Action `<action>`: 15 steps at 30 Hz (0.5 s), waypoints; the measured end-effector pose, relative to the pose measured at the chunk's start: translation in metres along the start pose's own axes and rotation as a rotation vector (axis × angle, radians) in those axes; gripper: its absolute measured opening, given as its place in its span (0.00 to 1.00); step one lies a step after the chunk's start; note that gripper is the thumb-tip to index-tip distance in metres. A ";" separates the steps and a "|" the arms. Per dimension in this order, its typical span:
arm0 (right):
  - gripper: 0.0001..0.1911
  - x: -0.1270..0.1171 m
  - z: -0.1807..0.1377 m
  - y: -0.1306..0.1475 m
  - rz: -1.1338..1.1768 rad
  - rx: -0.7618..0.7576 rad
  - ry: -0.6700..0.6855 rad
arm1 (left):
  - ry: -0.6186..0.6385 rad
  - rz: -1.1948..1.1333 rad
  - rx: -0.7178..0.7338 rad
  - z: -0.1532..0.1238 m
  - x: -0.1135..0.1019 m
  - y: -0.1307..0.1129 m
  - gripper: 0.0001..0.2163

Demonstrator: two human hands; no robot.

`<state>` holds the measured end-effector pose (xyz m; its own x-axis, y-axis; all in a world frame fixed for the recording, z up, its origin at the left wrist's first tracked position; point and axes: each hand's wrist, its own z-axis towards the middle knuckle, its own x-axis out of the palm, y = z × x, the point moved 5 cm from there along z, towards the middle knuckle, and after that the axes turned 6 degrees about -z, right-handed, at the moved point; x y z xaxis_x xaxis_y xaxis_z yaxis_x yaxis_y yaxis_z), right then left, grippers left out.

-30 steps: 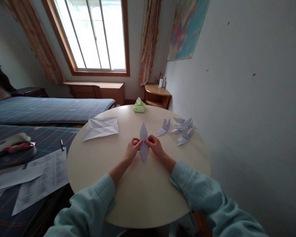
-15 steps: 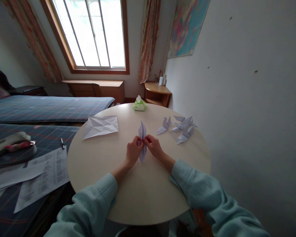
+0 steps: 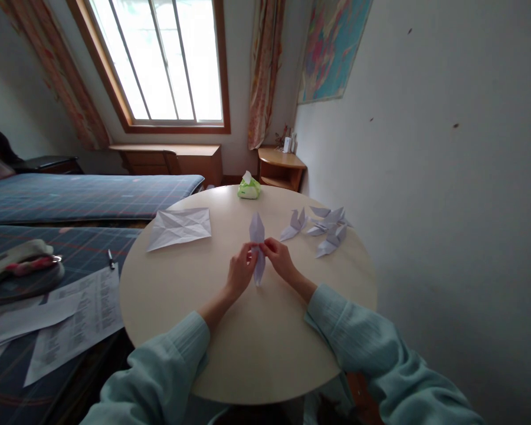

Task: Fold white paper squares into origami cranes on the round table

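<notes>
Our left hand (image 3: 241, 270) and right hand (image 3: 282, 258), pinching folded paper (image 3: 257, 228), hid its middle; rightward, origami birds (image 3: 334, 241) overlapped.

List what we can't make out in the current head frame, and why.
Head view, all items:
Middle of the folded paper: partly hidden by the fingers of the left hand and right hand.
Exact count of the paper pieces clustered on the right: they overlap.
Text on the printed sheet: too small; another sheet covers part.
Wall map: top cut off by the frame edge.
Outside the window: washed out by glare.
</notes>
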<state>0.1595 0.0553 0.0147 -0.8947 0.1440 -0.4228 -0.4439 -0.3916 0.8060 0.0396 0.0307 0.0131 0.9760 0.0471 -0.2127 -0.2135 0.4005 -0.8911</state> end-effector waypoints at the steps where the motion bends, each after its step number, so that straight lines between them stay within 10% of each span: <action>1: 0.13 0.001 0.001 -0.003 0.042 0.015 0.009 | -0.010 -0.064 -0.023 0.001 0.000 0.001 0.09; 15: 0.14 0.008 0.001 -0.007 0.284 0.050 0.057 | -0.036 -0.796 -0.595 0.009 -0.002 0.031 0.10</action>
<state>0.1556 0.0598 0.0066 -0.9799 -0.0169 -0.1989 -0.1794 -0.3629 0.9144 0.0314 0.0510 -0.0105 0.8430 -0.0043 0.5379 0.5267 -0.1963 -0.8271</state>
